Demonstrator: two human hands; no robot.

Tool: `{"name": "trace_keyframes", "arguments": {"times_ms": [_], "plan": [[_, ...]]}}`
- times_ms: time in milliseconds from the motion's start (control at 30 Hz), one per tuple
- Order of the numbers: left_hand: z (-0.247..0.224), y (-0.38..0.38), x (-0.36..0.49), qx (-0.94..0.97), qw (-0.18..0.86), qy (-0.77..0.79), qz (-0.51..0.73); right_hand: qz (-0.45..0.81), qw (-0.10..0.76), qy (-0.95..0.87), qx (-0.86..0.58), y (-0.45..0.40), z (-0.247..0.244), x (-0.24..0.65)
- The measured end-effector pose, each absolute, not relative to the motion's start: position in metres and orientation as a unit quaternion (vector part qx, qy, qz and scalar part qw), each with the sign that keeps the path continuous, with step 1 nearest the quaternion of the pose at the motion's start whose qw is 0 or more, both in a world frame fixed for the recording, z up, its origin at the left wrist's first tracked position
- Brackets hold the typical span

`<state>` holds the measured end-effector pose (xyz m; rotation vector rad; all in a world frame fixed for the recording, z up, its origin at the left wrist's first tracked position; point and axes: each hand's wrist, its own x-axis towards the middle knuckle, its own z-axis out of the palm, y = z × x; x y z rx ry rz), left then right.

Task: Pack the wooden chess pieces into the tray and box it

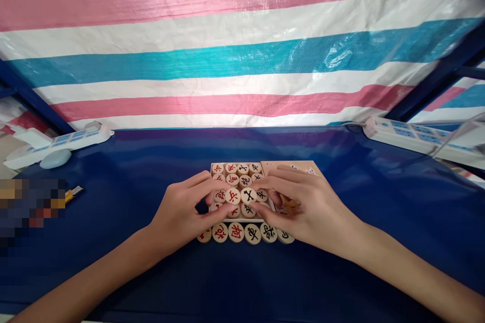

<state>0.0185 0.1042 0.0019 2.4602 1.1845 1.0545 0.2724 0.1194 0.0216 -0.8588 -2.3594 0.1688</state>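
Observation:
My left hand (193,207) pinches a round wooden piece with a red character (232,196) between thumb and forefinger. Beside it, my right hand (303,199) grips a piece with a black character (249,196) the same way. Both pieces are over an open white box (242,220), which holds rows of similar red and black pieces. In front of the box, a row of several more pieces (236,232) lies on the blue table. A brown cardboard lid (316,168) with printed marks is partly hidden under my right hand.
White power strips stand at the back left (76,137) and back right (413,133) of the blue table (151,161). A pale rounded object (55,159) and a yellow cutter (73,194) lie at left, near a pixelated area. Striped sheeting (227,60) hangs behind.

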Motion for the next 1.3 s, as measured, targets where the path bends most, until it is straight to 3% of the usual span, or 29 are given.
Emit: {"name": "trace_keyframes", "arguments": {"times_ms": [700,1033,1300], "plan": [[0.005,0.103,0.019,0.845,0.049,0.337,0.412,0.09,0.332,-0.904,-0.252,0.124,0.026,0.277],[0.006,0.104,0.014,0.879,0.045,0.293,0.373,-0.015,0.32,-0.923,-0.215,0.118,0.014,0.286],[0.004,0.104,0.011,0.883,0.046,0.28,0.373,-0.024,0.344,-0.914,-0.215,0.112,0.011,0.281]]}}
